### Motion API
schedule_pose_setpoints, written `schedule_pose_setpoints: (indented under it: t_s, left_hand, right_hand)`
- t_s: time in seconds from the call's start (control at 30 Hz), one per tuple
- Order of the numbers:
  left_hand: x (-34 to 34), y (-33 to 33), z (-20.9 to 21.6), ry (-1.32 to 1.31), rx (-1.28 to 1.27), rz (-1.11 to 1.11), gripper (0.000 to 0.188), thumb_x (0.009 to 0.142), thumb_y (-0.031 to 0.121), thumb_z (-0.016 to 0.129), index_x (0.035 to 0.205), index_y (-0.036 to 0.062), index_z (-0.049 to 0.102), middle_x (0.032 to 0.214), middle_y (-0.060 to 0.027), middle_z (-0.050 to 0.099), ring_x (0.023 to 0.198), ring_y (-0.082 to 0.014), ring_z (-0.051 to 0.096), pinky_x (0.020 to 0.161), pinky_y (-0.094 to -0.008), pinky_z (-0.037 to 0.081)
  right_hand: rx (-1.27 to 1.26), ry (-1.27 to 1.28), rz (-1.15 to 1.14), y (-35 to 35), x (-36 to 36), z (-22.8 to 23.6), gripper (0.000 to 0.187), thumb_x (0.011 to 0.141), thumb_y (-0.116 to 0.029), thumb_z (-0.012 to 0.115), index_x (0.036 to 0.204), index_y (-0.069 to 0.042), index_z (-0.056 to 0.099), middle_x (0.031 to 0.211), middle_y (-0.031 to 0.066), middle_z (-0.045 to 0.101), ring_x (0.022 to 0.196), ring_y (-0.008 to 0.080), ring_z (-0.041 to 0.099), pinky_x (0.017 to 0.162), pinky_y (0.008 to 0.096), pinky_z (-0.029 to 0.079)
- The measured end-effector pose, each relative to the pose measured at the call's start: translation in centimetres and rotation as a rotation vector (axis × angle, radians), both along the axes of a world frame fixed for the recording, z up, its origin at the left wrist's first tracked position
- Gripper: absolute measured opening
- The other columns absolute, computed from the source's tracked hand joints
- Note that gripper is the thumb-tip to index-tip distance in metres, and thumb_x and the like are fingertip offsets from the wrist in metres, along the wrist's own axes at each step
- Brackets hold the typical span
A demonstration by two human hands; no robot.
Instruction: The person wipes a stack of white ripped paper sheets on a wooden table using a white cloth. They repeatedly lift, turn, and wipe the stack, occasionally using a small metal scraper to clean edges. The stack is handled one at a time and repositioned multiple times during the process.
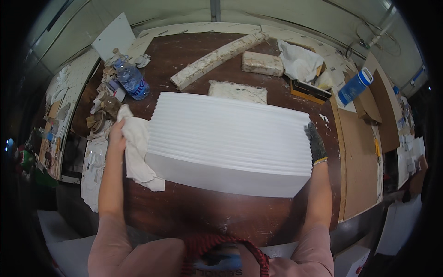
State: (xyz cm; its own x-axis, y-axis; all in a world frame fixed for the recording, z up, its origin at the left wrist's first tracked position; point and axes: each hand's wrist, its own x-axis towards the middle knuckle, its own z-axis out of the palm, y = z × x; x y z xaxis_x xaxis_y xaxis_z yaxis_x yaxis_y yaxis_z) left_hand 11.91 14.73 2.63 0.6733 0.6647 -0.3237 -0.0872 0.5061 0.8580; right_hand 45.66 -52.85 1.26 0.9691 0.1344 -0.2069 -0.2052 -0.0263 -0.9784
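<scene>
A long white block [230, 138] with a ribbed top and a smooth front face lies across the middle of the brown table, slightly aslant. At its left end, my bare left hand [118, 132] is closed on a white cloth [137, 150], which hangs down against the block's end. Part of the left fingers is hidden by the cloth. My right hand [317, 144], in a dark grey knitted glove with a yellow cuff edge, grips the block's right end. Its fingertips beyond the edge are partly hidden.
Behind the block lie a flat whitish slab [237, 91], a wrapped brick-shaped piece [262, 63] and a long speckled bar [212, 62]. Plastic bottles [131, 79] and clutter crowd the left edge. At right are an open box [310, 91], a blue bottle [355, 87] and cardboard [362, 171].
</scene>
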Motion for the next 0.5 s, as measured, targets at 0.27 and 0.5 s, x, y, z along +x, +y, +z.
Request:
schedule_pose_setpoints:
  t_s: [0.27,0.5]
  left_hand:
    - [9.2,-5.1,-2.0,0.187,0.236,-0.321,0.040,0.105,0.031,0.051,0.126,-0.0010,0.061,0.111,-0.0115,0.071,0.091,-0.0183,0.070,0.082,-0.0321,0.056]
    - [8.9,-6.5,-0.5,0.169,0.154,-0.371,0.046,0.104,0.037,0.053,0.129,-0.0007,0.061,0.114,-0.0099,0.070,0.096,-0.0162,0.068,0.084,-0.0300,0.054]
  right_hand:
    - [-0.100,-0.100,0.093,-2.5,6.6,-5.4,0.050,0.105,-0.031,0.054,0.145,-0.001,0.050,0.135,0.0043,0.061,0.119,0.0153,0.057,0.112,0.0301,0.036]
    - [0.141,-0.145,0.139,-5.0,6.9,-8.6,0.050,0.108,-0.028,0.043,0.150,0.000,0.042,0.152,0.0095,0.047,0.141,0.0200,0.043,0.121,0.0322,0.027]
